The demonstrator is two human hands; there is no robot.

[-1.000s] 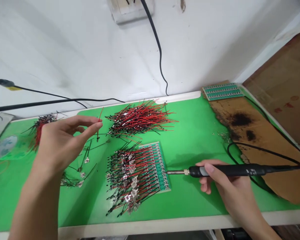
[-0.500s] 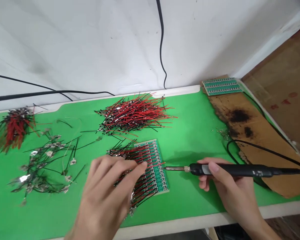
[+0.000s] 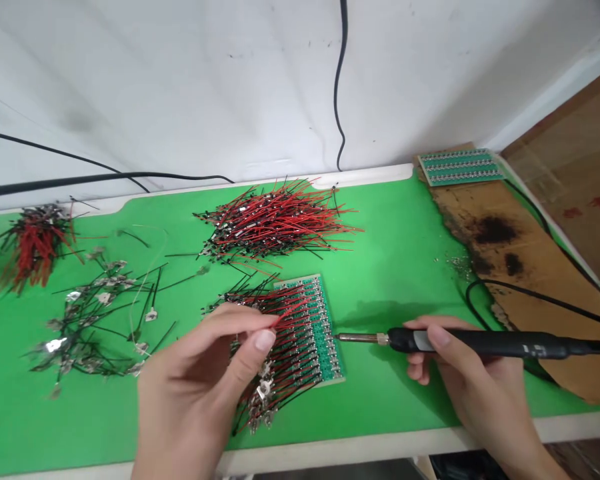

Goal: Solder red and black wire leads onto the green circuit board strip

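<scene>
Green, smooth sheeting [image 3: 380, 267] covers the bench, with a pale rim along its near and far edges. At the centre, a flat rectangular circuit board [image 3: 325, 343] lies on it, its surface studded with rows of small silvery solder joints. Thin red and black wires fan leftward from the board in close parallel lines, many tipped with shiny, angular metal tabs [image 3: 264, 389].

Over those wires, the left hand [image 3: 195, 380] has thumb and forefinger pinched on a slender red wire [image 3: 281, 321]; the other fingers curl behind. The right hand [image 3: 467, 373] is wrapped around the matte black barrel of a soldering iron [image 3: 485, 342], whose slim metal shaft points left, its tip at the board's right edge; whether they touch, I cannot tell.

On the far side sits a bristling heap of red and black wires [image 3: 280, 223]. Black leads with crumpled-looking silver tabs [image 3: 105, 298] are scattered at left. At right, scorched, ragged cardboard [image 3: 545, 287] bears a second green board [image 3: 460, 167] at its far end.
</scene>
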